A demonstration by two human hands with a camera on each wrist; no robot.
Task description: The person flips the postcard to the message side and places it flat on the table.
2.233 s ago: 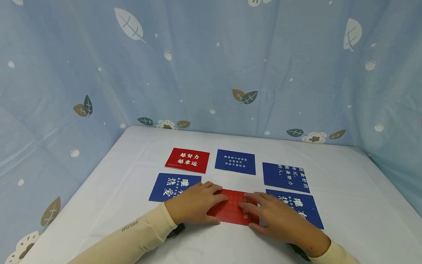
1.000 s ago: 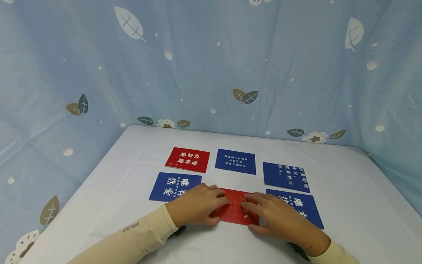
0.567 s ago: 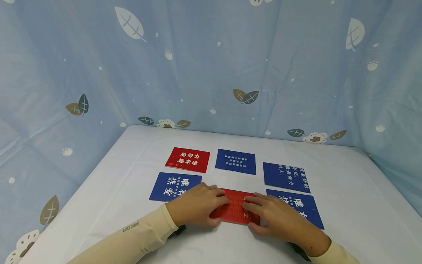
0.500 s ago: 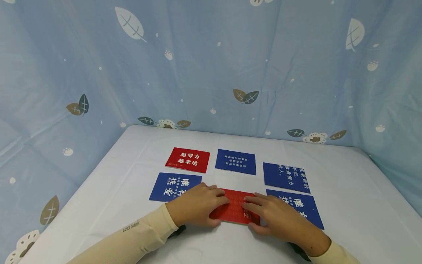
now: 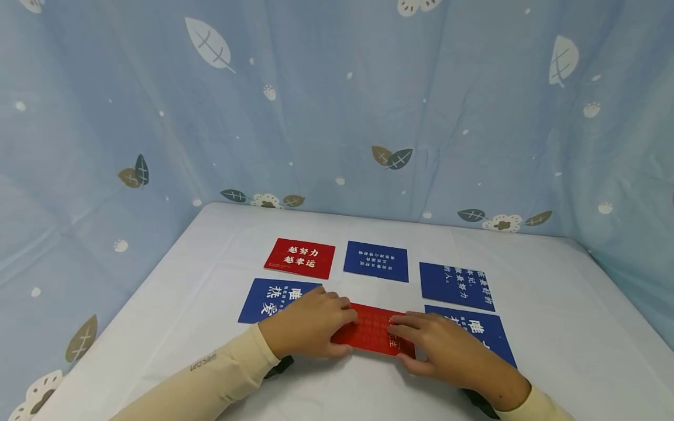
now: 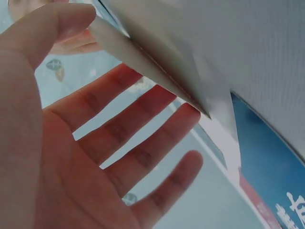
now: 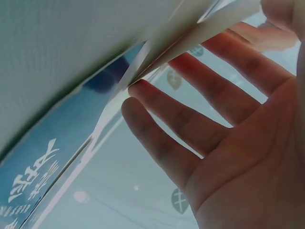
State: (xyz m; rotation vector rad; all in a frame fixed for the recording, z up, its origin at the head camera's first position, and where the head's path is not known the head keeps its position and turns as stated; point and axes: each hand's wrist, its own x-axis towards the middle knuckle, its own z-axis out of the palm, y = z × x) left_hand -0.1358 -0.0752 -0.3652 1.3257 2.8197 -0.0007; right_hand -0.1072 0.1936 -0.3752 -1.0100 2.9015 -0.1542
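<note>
A red card (image 5: 371,330) with light lettering lies across the front middle of the table in the head view. My left hand (image 5: 310,324) holds its left end, and my right hand (image 5: 444,345) its right end. On both sides the fingers reach over the card while the thumb sits at the near edge. The left wrist view shows the card's pale edge (image 6: 138,67) between the left thumb and spread fingers (image 6: 138,124). From the right wrist, the card's edge (image 7: 195,43) lies along the right fingertips. Whether it touches the table is hard to tell.
Behind lie another red card (image 5: 300,258) and a blue card (image 5: 376,261). A blue card (image 5: 276,295) is partly under the left hand's outline; two more, one upper (image 5: 457,285) and one lower (image 5: 492,336), lie right. A patterned blue curtain (image 5: 337,105) surrounds the white table (image 5: 568,292).
The head view has tilted slightly. My left hand has shifted a little left along the red card, whose near edge appears slightly higher. My right hand and the other cards look unmoved.
</note>
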